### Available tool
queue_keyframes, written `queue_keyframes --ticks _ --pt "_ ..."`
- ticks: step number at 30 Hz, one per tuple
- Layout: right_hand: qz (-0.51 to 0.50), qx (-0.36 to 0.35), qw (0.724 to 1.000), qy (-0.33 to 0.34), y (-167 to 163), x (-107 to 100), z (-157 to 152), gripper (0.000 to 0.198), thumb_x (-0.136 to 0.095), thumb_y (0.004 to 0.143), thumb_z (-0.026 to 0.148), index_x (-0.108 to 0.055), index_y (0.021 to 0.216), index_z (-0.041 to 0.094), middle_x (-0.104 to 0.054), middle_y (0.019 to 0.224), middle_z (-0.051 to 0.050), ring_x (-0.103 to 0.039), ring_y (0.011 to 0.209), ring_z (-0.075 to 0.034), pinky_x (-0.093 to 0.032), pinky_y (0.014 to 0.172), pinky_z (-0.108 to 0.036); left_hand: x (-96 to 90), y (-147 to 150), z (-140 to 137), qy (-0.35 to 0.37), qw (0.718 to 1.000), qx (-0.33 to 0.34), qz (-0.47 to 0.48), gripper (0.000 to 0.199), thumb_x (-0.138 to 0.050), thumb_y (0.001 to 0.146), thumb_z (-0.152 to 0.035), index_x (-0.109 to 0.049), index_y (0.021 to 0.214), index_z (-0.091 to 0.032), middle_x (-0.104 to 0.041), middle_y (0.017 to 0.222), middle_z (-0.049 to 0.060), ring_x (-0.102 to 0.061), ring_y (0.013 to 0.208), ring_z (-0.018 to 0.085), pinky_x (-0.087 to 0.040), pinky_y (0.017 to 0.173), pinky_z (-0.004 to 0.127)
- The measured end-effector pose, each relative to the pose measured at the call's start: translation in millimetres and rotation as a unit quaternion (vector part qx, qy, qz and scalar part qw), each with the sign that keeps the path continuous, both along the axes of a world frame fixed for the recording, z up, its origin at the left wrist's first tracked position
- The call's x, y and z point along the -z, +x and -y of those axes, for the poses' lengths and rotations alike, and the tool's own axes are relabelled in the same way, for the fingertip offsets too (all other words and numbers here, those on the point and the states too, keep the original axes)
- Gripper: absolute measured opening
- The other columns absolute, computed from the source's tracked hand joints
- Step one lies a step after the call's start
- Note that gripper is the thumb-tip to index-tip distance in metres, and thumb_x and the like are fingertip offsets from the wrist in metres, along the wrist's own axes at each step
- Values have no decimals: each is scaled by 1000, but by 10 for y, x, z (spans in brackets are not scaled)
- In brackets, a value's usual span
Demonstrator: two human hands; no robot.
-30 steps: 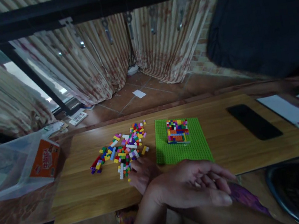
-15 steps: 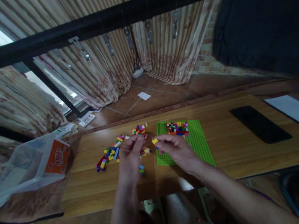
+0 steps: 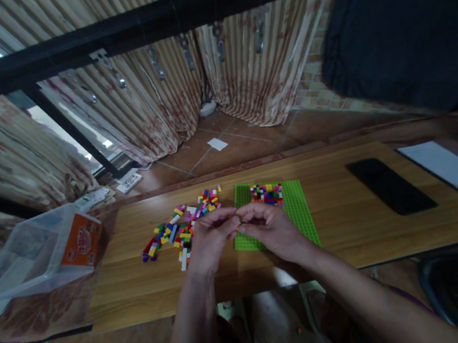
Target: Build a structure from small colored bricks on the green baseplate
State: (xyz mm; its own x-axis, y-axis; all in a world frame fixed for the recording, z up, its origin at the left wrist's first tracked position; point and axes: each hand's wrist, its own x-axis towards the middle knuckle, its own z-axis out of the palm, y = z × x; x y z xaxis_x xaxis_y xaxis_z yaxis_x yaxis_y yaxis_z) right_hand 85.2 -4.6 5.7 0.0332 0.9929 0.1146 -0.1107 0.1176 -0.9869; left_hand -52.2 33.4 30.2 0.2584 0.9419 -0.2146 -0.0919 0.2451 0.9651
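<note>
My left hand (image 3: 211, 237) and my right hand (image 3: 269, 227) meet fingertip to fingertip over the left edge of a green studded baseplate (image 3: 301, 215). Their fingers are closed in a pinch around a small toy brick, mostly hidden; only a dim speck shows between the thumbs. Toward the back of the baseplate sits a block of many-coloured bricks (image 3: 266, 193), its near part covered by my right hand. A loose heap of toy bricks (image 3: 173, 232) spreads over the table beside my left hand, which hides some of it.
A black phone-like slab (image 3: 390, 185) lies on the wooden table (image 3: 339, 235) to the right, near a white sheet (image 3: 445, 163). On the left stands a clear plastic bin (image 3: 29, 255) with an orange label. A dark metal bar (image 3: 115, 33) crosses beyond the table.
My hands were apart, a yellow brick showing in my right fingers; now they have come together and cover it. More of the loose heap shows. The view has shifted slightly.
</note>
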Motion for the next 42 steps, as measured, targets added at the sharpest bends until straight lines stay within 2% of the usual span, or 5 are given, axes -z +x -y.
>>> queue_keyframes --ticks 11,17,24,30,42 --pt "4 -4 1000 -7 176 -39 13 26 -73 73 34 -70 96 21 -69 76 1 -61 68 -12 -49 66 -27 23 7 -3 -83 992 -31 88 28 -86 54 -22 -77 79 -14 -68 66 2 -56 51 6 -45 53 19" --pt "36 85 996 -6 548 -58 -57 24 -72 74 40 -71 88 20 -68 74 0 -62 66 -13 -52 66 -30 12 31 6 -65 996 -38 57 28 -85 58 -28 -75 79 -11 -66 63 2 -56 54 7 -46 53 19" --pt "182 199 963 25 983 81 -139 19 -66 78 36 -70 84 18 -71 81 -3 -64 73 -16 -49 72 -31 48 53 -17 -31 997 -70 10 29 -85 58 -33 -74 75 -13 -66 63 2 -59 58 10 -50 57 22" --pt "249 243 937 18 1000 215 -250 14 -70 74 33 -75 82 23 -70 90 -5 -64 86 -20 -47 80 -35 97 75 -44 -21 998 -54 -4 28 -83 60 -32 -73 77 -12 -66 63 1 -58 57 9 -50 59 22" --pt "191 241 951 -20 958 413 -391 11 -77 64 28 -77 74 27 -67 106 -5 -61 100 -24 -42 98 -43 142 79 -69 -16 999 -43 -13 28 -82 60 -33 -74 78 -13 -66 61 0 -58 56 9 -49 58 22"
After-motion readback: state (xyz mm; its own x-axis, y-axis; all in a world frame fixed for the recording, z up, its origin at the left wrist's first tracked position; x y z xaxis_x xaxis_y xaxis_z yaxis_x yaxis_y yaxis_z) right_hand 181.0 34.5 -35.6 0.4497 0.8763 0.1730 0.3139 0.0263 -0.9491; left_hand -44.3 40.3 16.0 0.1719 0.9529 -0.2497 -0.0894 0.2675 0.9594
